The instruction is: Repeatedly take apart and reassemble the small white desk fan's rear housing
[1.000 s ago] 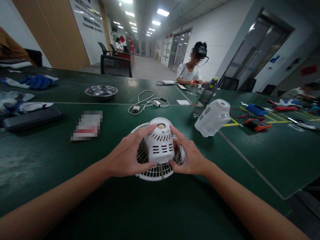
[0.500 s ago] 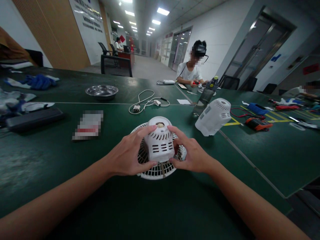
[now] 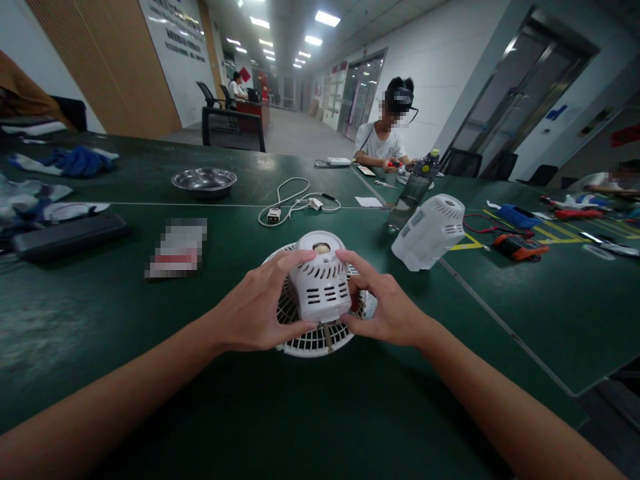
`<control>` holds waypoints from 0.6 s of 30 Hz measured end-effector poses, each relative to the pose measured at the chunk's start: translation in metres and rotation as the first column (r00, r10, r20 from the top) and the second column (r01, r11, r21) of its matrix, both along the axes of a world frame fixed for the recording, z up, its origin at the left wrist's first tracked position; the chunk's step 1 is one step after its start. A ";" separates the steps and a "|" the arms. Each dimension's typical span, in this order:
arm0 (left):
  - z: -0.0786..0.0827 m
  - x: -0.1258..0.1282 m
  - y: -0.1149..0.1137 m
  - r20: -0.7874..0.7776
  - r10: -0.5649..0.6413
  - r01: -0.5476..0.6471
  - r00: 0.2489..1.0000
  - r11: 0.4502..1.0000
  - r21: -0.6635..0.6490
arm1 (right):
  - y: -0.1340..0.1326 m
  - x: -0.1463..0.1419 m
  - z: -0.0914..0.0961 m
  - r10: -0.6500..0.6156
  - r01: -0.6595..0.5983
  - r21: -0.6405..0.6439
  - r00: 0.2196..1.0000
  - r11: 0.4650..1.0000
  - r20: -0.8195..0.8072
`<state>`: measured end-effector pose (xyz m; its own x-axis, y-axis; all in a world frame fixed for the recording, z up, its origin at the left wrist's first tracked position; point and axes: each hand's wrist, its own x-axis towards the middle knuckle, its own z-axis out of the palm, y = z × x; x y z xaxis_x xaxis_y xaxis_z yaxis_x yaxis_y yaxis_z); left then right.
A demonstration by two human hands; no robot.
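Observation:
A white slotted fan motor housing (image 3: 324,293) sits over a round white fan grille (image 3: 313,345) on the green table. My left hand (image 3: 265,303) grips the housing from the left, thumb low at its near edge and index finger on top by a round hole. From the right, my right hand (image 3: 383,307) holds the same housing in a matching way. Its other fingers are partly hidden behind the housing. A larger white plastic shell (image 3: 430,232) with vent slots stands to the right, leaning against or close to a clear bottle (image 3: 413,190).
Beyond the grille lie a white cable (image 3: 287,200) and a metal bowl (image 3: 204,180). A blurred packet (image 3: 177,248) and a dark case (image 3: 70,238) are on the left. An orange-black multimeter (image 3: 520,247) lies right. Across the table sits a person (image 3: 381,140).
Both hands keep the same hold on the housing. The whole view has shifted very slightly; nothing has been picked up or let go.

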<state>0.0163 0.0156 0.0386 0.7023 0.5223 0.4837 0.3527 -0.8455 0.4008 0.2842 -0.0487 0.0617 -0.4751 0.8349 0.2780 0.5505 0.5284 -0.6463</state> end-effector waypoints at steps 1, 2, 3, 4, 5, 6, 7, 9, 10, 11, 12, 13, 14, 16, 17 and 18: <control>0.001 -0.001 0.001 -0.019 -0.003 0.003 1.000 1.000 -0.003 | -0.001 0.001 0.002 0.000 0.000 -0.017 1.000 1.000 0.009; 0.002 -0.002 0.002 -0.045 -0.001 0.001 0.999 1.000 -0.006 | -0.001 0.002 0.004 0.002 -0.002 -0.035 1.000 0.999 0.020; 0.002 -0.002 0.002 -0.074 0.005 -0.006 0.997 1.000 -0.012 | -0.001 0.003 0.006 0.008 -0.006 -0.053 0.999 0.999 0.033; 0.003 -0.003 0.002 -0.098 0.016 -0.018 0.995 1.000 -0.018 | -0.001 0.004 0.008 0.014 -0.010 -0.070 0.999 0.998 0.048; 0.004 -0.003 0.001 -0.116 0.032 -0.036 0.993 0.999 -0.026 | -0.001 0.005 0.009 0.017 -0.012 -0.082 0.998 0.997 0.065; 0.005 -0.002 0.001 -0.129 0.048 -0.053 0.990 0.998 -0.036 | -0.001 0.006 0.010 0.020 -0.012 -0.091 0.996 0.996 0.082; 0.006 -0.002 0.000 -0.135 0.060 -0.067 0.989 0.997 -0.047 | -0.001 0.006 0.011 0.019 -0.009 -0.099 0.995 0.995 0.097; 0.008 0.000 -0.003 -0.132 0.072 -0.081 0.989 0.994 -0.067 | 0.000 0.007 0.011 0.009 0.004 -0.108 0.993 0.994 0.119; 0.009 0.000 -0.003 -0.130 0.076 -0.086 0.989 0.993 -0.075 | 0.000 0.007 0.011 0.004 0.010 -0.112 0.992 0.994 0.123; 0.010 0.001 -0.004 -0.130 0.082 -0.093 0.988 0.992 -0.082 | 0.000 0.007 0.010 0.001 0.013 -0.114 0.992 0.993 0.124; 0.011 0.001 -0.004 -0.132 0.088 -0.100 0.987 0.991 -0.085 | 0.000 0.007 0.010 0.001 0.014 -0.115 0.992 0.993 0.125; 0.011 0.001 -0.004 -0.136 0.094 -0.106 0.986 0.991 -0.087 | 0.000 0.007 0.010 0.000 0.014 -0.114 0.992 0.993 0.125; 0.012 0.001 -0.004 -0.140 0.096 -0.109 0.985 0.990 -0.088 | 0.000 0.006 0.011 0.000 0.014 -0.111 0.992 0.994 0.126; 0.013 0.001 -0.004 -0.142 0.092 -0.105 0.986 0.991 -0.087 | 0.000 0.006 0.011 -0.001 0.015 -0.104 0.992 0.994 0.129; 0.013 0.000 -0.003 -0.138 0.087 -0.099 0.987 0.992 -0.084 | -0.001 0.006 0.012 -0.002 0.015 -0.101 0.992 0.995 0.128; 0.012 0.000 -0.003 -0.132 0.082 -0.093 0.988 0.993 -0.078 | -0.001 0.005 0.012 -0.002 0.014 -0.097 0.992 0.995 0.126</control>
<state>0.0167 0.0130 0.0509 0.7055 0.6193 0.3447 0.4772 -0.7746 0.4151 0.2896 -0.0495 0.0738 -0.4942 0.8591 0.1332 0.6346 0.4612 -0.6201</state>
